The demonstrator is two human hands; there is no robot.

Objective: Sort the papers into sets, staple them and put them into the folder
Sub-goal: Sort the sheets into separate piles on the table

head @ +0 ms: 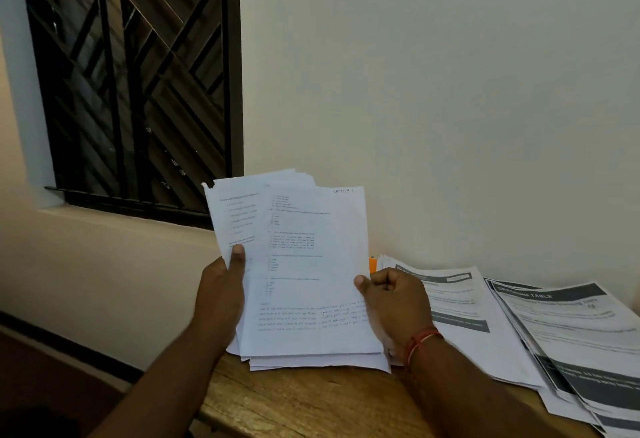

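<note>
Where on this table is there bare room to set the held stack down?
The table is bare wood at its near left, between the forearms, below the held stack. The right side is crowded: overlapping printed piles run from the wall to the near edge.

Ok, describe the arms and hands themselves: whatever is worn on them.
Both forearms are bare, with no sleeves in view, and neither hand is gloved. The right hand has a red-orange thread band wound round its wrist. The left hand and its wrist show no ring, watch or band.
</note>
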